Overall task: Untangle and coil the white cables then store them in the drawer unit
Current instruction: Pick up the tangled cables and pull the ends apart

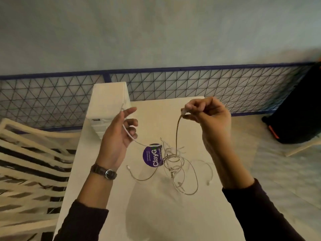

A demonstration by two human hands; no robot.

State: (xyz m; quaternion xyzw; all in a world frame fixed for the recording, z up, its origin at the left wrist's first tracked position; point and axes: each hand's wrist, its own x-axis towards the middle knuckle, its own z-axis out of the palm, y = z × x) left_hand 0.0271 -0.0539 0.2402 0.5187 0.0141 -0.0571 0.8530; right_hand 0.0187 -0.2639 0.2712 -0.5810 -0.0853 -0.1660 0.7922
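Observation:
A tangle of thin white cables lies on the white table, partly over a round purple sticker. My right hand is raised above the tangle and pinches one cable end, which hangs straight down into the knot. My left hand holds another white cable across its palm, fingers curled round it; that strand runs down to the tangle. A white drawer unit stands at the table's far left corner, just behind my left hand.
A white slatted chair stands to the left of the table. A blue wire-mesh railing runs behind the table. A dark object with an orange stripe sits on the floor at the right.

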